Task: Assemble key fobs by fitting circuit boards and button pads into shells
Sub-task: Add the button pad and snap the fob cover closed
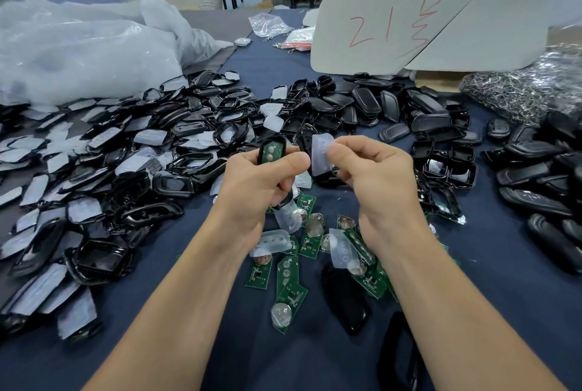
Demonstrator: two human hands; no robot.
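Spreading across the blue counter (271, 365) are heaps of black shells (141, 145) and, nearer the person, loose green circuit boards (291, 293). Raised above those, the left hand (255, 189) grips a single shell (274, 139) with a board (270, 152) seated inside, while the right hand (374, 176) pinches a translucent button pad (321, 151) just beside it.

Glossy black plastic shells (447, 167), translucent rubbery pads (322, 151), matt cloth (195, 343).
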